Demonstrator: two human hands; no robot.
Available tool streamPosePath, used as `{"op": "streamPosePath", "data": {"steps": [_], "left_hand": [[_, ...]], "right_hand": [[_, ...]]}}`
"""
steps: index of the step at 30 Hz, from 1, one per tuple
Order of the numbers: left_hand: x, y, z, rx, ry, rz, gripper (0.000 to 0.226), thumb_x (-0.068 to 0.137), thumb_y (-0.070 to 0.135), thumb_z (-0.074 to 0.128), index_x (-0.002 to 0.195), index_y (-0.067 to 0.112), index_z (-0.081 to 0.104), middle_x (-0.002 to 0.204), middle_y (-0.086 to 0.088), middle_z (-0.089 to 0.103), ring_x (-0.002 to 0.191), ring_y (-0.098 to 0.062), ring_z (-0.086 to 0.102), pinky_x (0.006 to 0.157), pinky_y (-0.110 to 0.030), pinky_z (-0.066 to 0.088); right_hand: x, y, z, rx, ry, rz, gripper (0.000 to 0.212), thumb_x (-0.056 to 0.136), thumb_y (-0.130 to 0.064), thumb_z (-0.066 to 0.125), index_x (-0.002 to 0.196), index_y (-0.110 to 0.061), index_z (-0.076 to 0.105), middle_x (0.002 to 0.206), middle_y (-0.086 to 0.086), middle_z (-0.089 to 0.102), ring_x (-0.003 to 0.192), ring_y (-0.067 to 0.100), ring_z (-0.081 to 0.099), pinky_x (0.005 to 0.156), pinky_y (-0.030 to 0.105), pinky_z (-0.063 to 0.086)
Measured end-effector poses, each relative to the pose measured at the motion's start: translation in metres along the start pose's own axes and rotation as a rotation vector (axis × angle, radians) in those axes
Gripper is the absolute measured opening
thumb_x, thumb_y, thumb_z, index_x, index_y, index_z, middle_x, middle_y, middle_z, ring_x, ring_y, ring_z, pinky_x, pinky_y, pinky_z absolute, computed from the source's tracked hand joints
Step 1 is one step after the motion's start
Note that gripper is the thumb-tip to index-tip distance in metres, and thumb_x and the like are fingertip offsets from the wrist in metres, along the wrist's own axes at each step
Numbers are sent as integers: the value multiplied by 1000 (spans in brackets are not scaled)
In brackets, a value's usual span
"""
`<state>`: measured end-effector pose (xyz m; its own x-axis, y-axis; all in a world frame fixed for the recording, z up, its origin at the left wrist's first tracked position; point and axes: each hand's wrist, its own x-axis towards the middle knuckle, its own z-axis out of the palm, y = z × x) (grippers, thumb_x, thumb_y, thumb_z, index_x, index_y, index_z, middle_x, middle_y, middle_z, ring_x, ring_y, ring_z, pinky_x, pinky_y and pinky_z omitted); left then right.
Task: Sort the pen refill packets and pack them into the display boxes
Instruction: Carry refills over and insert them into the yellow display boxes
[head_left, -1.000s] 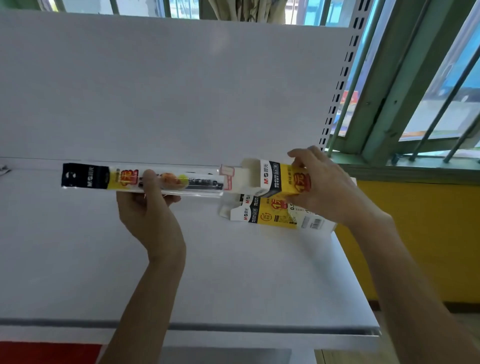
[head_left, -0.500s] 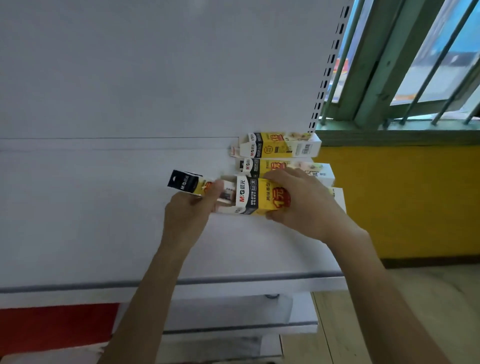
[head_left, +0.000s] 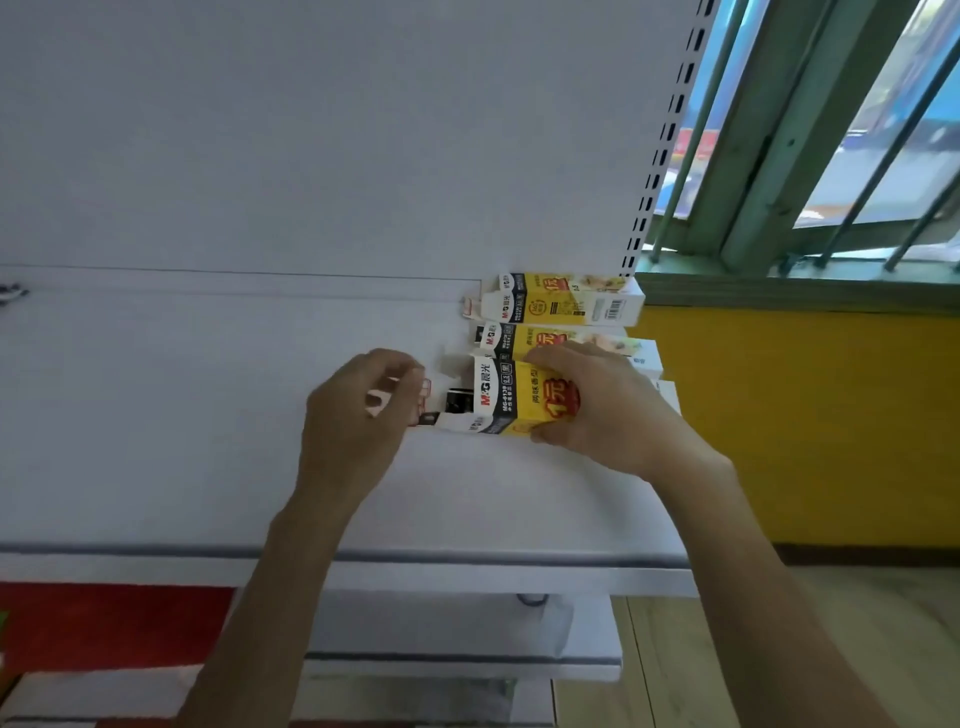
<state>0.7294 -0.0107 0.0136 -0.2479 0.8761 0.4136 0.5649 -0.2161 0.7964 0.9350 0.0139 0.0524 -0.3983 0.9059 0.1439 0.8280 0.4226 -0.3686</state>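
The right hand (head_left: 608, 415) clasps the box (head_left: 514, 397), the packet (head_left: 460, 402) end peeping out just left of that grip, while the left hand (head_left: 358, 415) curls by the flap (head_left: 424, 397), whether pinching it I cannot tell, so closing could crumple the packet.

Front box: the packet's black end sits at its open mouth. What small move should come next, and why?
Probably slide the packet fully in. Its black end shows at the mouth of the front box, the flap that the left hand pinches stands open, and the right hand grips the box, so a short push should seat it.
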Motion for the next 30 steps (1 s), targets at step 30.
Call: {"op": "streamPosePath", "data": {"steps": [30], "left_hand": [[-67,-51,-144,726,117,-226,46,80,39,49,118,18,63,139,-6,47,126,-30,40,106,-38,26]], "right_hand": [[88,-145,94,387,-4,-485,47,92,-18,52,138,-20,40,140,-4,44,129,12,39,107,21,27]]}}
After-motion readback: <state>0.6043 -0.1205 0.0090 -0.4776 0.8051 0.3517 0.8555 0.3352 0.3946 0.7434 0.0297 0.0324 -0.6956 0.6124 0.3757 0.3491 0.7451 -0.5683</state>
